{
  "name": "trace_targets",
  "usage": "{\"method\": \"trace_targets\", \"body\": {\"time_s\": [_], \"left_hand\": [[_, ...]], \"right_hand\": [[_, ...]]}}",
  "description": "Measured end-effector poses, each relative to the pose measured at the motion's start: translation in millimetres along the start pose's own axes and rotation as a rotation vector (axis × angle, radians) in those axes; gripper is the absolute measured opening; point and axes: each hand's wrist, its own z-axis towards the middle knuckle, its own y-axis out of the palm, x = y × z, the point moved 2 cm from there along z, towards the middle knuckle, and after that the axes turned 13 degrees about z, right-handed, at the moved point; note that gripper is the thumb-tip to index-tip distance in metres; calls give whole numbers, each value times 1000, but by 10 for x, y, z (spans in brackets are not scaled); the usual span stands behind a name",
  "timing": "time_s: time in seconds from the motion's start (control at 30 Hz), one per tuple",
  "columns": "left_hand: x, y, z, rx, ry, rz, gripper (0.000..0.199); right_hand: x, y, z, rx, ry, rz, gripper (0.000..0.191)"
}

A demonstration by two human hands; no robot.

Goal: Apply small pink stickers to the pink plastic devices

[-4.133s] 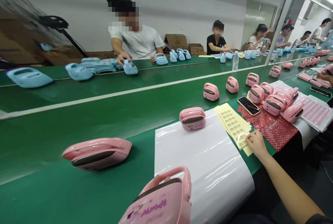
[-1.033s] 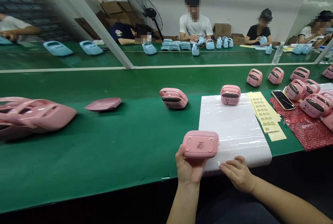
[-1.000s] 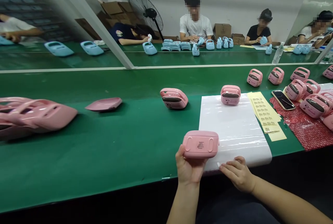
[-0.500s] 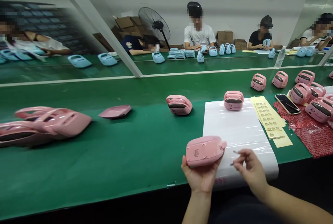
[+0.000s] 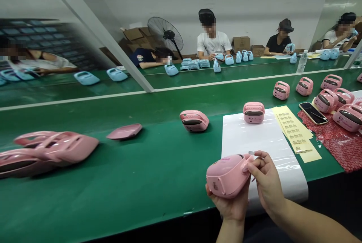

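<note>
A pink plastic housing rests in my left hand, tilted, with its handle end toward the right. My right hand is at that end, its thumb and fingers pinched against the housing's edge. A small pale grey, round-looking piece shows at the fingertips of my right hand, and a thin item sticks out below them. Both hands are over the front edge of a white sheet. Behind them, on the sheet, stands a pink housing with a dark front panel.
Another pink housing stands left of the sheet. A pink shell piece and stacked pink shells lie further left. Yellow sticker sheets, a phone and red bubble wrap are at right. People sit across the green table.
My left hand has turned the pink housing, so its top side shows more. My right hand has moved left and up to touch its handle end.
</note>
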Motion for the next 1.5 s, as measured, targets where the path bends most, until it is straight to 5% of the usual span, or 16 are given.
{"method": "trace_targets", "body": {"time_s": [0.23, 0.53, 0.67, 0.77, 0.87, 1.2, 1.5], "left_hand": [[17, 29, 6, 47, -30, -46, 61], [39, -76, 10, -46, -1, -26, 62], [34, -98, 26, -210, 10, -115, 66], [55, -95, 36, -294, 18, -163, 67], [85, -93, 41, -293, 14, -136, 65], [81, -140, 24, -241, -35, -72, 58], [159, -93, -19, -394, -2, -54, 63]], "right_hand": [[7, 28, 14, 5, 12, 50, 41], [56, 26, 15, -67, -102, -143, 25], [2, 13, -7, -212, -495, -486, 6], [-96, 4, -30, -404, -943, -794, 19], [-189, -19, -17, -512, -1132, -991, 30], [-292, 48, -5, -634, -874, -896, 47], [-185, -3, -65, -689, -1113, -1022, 45]]}}
